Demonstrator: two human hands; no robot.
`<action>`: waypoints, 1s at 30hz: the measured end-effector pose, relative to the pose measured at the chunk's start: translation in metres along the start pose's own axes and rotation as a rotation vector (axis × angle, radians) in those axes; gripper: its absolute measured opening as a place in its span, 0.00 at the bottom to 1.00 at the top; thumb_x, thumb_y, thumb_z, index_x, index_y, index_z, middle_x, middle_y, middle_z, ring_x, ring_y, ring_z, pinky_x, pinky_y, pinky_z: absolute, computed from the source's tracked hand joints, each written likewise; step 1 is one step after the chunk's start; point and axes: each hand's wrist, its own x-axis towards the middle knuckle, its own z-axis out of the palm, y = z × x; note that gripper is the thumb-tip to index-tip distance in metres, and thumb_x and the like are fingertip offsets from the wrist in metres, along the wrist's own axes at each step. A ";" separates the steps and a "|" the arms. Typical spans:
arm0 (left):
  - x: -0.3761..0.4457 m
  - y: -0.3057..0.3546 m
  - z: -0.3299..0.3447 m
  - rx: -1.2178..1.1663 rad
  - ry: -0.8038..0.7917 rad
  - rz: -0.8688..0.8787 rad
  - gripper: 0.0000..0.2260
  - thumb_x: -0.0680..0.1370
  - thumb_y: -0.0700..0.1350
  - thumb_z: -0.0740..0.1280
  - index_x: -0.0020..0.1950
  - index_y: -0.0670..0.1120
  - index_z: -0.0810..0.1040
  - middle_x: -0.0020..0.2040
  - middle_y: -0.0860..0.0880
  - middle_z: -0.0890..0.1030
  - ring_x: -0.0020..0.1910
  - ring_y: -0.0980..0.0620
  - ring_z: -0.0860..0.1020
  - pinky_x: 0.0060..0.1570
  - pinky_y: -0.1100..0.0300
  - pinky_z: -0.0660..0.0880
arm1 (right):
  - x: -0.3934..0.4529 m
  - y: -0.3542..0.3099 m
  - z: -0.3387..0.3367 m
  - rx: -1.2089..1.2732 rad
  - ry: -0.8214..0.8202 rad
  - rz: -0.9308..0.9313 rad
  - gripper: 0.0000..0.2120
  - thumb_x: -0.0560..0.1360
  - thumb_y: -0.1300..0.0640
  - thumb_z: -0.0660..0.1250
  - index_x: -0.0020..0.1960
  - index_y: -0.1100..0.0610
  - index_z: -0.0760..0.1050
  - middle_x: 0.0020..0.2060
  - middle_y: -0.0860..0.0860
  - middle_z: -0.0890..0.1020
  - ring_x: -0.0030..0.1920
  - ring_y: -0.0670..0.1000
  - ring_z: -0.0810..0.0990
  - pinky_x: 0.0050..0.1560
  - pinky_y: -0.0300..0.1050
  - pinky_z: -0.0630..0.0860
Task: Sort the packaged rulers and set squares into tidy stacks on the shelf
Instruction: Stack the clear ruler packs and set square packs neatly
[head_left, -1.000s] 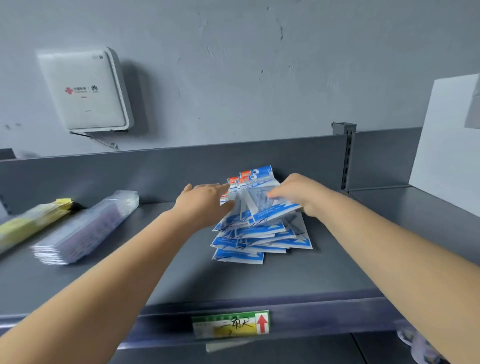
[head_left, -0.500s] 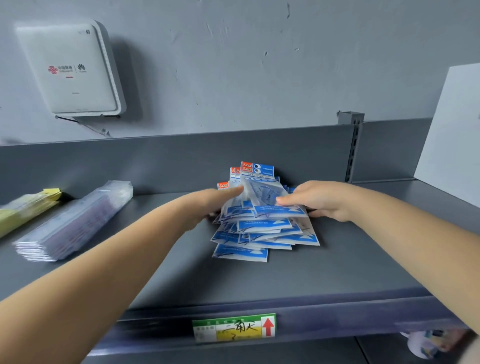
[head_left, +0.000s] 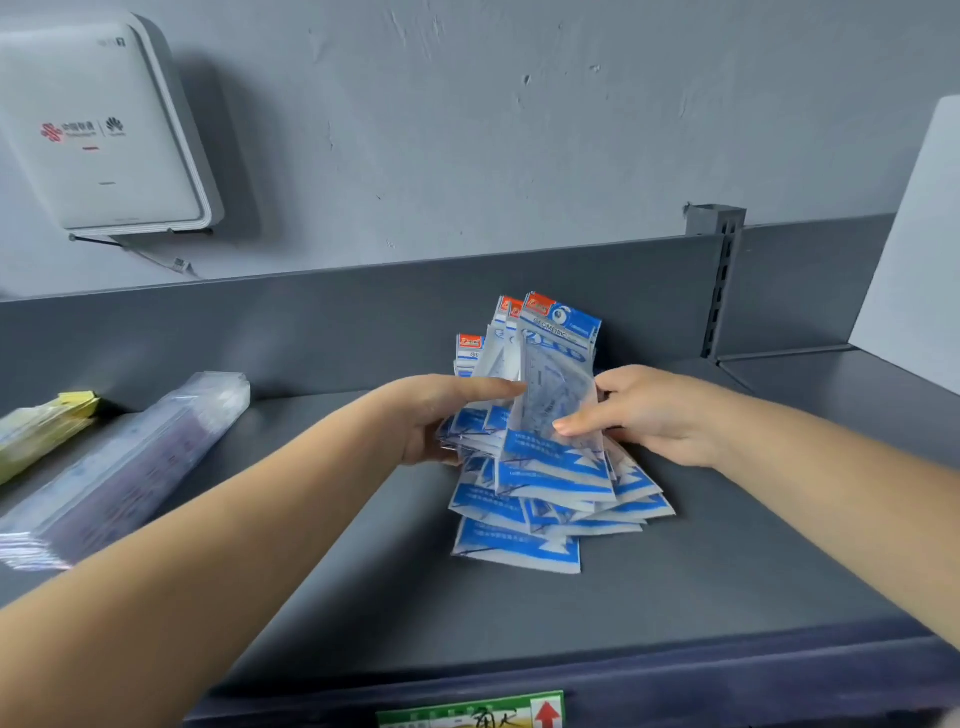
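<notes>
A: What sat nearest the camera?
B: A green price label on the shelf lip, its lower part cut off by the frame edge.
A: And the hands?
B: The left hand gripped the set square packets from the left, fingertips hidden beneath them. The right hand pinched the lifted top packet, thumb on its face.
A: Where was the pile?
B: Mid-shelf, fanned out untidily. Further left lay a ruler stack and yellow packets, partly cropped. Print too blurred to read
</notes>
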 end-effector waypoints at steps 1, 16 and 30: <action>-0.002 0.001 0.003 -0.008 0.011 0.028 0.15 0.70 0.49 0.73 0.53 0.45 0.77 0.46 0.45 0.84 0.42 0.49 0.81 0.48 0.55 0.78 | -0.002 0.001 0.002 0.005 0.008 -0.013 0.08 0.68 0.68 0.72 0.42 0.57 0.80 0.44 0.52 0.85 0.48 0.49 0.82 0.52 0.41 0.76; -0.001 -0.008 0.017 -0.047 0.001 0.758 0.31 0.66 0.38 0.77 0.63 0.49 0.66 0.57 0.48 0.79 0.54 0.52 0.81 0.49 0.58 0.79 | 0.004 0.000 -0.009 0.138 0.161 -0.309 0.55 0.46 0.53 0.83 0.69 0.50 0.62 0.62 0.49 0.77 0.60 0.50 0.78 0.63 0.54 0.73; -0.012 -0.004 0.016 0.031 -0.057 0.836 0.30 0.70 0.36 0.70 0.66 0.49 0.59 0.62 0.50 0.76 0.56 0.58 0.79 0.48 0.65 0.78 | 0.001 -0.005 0.005 -0.052 0.131 -0.595 0.45 0.64 0.71 0.74 0.67 0.45 0.51 0.58 0.41 0.75 0.59 0.37 0.75 0.57 0.36 0.76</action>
